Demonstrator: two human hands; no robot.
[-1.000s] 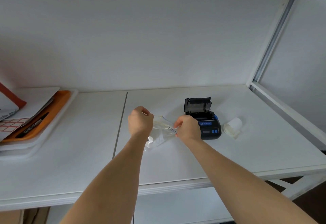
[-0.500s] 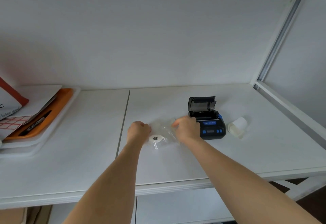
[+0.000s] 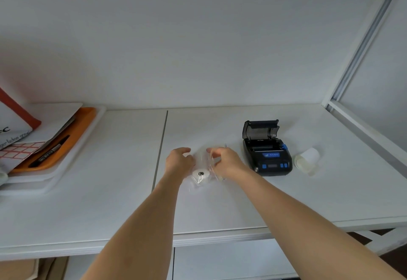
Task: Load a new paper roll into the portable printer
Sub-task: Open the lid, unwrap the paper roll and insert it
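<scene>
Black portable printer [image 3: 267, 155] with blue buttons; white paper roll [image 3: 200, 171] in clear wrapper [image 3: 212, 169]; orange tray [image 3: 66, 138]; red-gridded sheet [image 3: 21, 150]; white table [image 3: 110, 191].

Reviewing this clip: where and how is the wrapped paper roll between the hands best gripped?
Grip the paper roll across its curved sides, coming from above. It lies on its side, core end toward the camera, so both flanks are exposed. The left hand and right hand already flank it, on its clear wrapper.
</scene>
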